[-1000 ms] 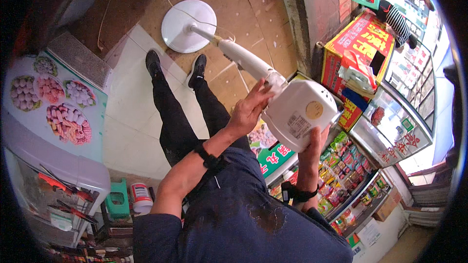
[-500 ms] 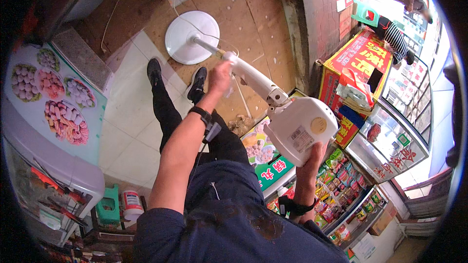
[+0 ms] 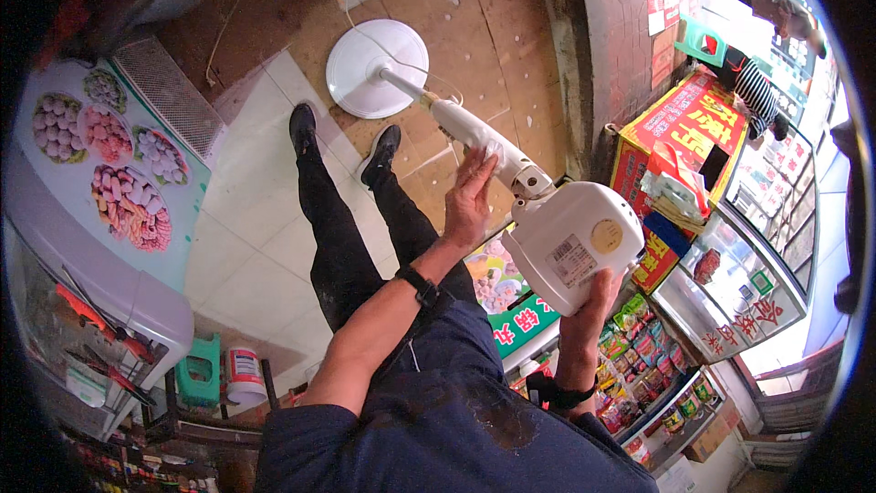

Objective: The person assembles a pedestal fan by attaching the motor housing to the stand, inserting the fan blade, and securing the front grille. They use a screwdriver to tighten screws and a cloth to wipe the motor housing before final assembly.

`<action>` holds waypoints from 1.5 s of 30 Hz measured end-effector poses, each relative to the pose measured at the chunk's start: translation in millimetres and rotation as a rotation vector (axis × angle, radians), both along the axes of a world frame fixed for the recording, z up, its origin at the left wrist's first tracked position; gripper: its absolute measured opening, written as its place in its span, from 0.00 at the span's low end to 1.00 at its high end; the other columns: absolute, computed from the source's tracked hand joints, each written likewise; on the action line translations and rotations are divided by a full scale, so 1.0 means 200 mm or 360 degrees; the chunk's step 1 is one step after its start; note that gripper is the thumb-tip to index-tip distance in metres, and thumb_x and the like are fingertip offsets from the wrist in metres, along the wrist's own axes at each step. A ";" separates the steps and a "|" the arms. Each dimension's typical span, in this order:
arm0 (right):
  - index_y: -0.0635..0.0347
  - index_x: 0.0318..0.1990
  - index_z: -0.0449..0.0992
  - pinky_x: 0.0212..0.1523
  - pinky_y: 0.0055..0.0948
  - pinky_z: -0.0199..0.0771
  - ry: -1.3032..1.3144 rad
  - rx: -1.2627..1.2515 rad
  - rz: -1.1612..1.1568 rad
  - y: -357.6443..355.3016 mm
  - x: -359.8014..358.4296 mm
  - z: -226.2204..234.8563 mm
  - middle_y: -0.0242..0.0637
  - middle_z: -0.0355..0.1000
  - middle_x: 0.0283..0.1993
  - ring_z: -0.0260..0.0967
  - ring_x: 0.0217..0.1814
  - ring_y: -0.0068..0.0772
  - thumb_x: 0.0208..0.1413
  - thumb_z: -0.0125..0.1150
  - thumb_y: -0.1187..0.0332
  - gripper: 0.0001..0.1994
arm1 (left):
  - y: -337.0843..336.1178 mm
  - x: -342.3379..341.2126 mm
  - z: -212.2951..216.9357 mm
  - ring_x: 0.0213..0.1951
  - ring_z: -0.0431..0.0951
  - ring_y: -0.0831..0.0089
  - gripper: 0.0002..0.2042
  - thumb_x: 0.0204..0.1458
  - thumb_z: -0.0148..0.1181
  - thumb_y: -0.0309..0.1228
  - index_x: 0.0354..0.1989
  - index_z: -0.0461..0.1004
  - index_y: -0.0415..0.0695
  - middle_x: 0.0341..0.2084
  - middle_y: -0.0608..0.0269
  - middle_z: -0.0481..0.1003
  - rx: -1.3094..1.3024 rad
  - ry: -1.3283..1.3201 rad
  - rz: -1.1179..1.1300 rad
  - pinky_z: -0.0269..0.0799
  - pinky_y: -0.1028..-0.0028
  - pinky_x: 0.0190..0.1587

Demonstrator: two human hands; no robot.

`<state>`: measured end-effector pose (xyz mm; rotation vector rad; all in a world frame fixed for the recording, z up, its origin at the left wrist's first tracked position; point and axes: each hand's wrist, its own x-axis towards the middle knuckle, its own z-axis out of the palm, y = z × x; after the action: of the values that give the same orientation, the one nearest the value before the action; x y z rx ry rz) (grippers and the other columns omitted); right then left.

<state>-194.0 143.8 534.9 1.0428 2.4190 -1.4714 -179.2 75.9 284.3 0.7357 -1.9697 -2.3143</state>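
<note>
right hand (image 3: 587, 310) cupped under fan head (image 3: 570, 242), bearing its weight, chest-high over shop shelves | left hand (image 3: 470, 201) fingers together, laid on pole (image 3: 474, 137) just below head | base (image 3: 377, 68) on floor by feet | advice: keep head supported, grip pole firmly, lift base clear of cord (image 3: 401, 50).

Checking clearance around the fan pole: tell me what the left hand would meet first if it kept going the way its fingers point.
The left hand points up along the white fan pole, fingers already against it. Going on, it would slide along the pole toward the round white base on the floor; depth is hard to judge.
</note>
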 end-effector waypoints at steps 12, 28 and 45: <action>0.60 0.72 0.58 0.60 0.44 0.78 0.0121 -0.0007 0.0250 0.05 0.02 -0.03 0.45 0.68 0.65 0.73 0.62 0.40 0.67 0.56 0.46 0.35 | 0.01 -0.22 -0.74 0.51 0.80 0.52 0.15 0.56 0.61 0.22 0.50 0.85 0.47 0.47 0.49 0.81 -0.0130 -0.0460 0.0047 0.76 0.61 0.55; 0.59 0.73 0.52 0.64 0.40 0.71 0.0110 -0.0170 0.0401 0.11 -0.01 -0.03 0.41 0.65 0.65 0.67 0.65 0.36 0.69 0.58 0.50 0.36 | 0.36 0.12 -0.11 0.36 0.80 0.62 0.10 0.62 0.63 0.28 0.51 0.83 0.46 0.29 0.56 0.76 0.0063 -0.0230 0.0676 0.76 0.67 0.38; 0.54 0.78 0.44 0.70 0.39 0.60 0.0102 -0.0584 0.0681 0.20 -0.08 -0.07 0.43 0.60 0.70 0.61 0.69 0.37 0.67 0.62 0.59 0.40 | -0.14 0.33 0.00 0.38 0.79 0.77 0.12 0.65 0.59 0.32 0.51 0.77 0.38 0.38 0.62 0.80 0.0993 -0.0335 0.0467 0.75 0.75 0.42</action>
<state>-209.2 184.1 520.1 0.3791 2.1104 -1.7055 -113.4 47.7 284.7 1.2408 -1.0544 -2.7417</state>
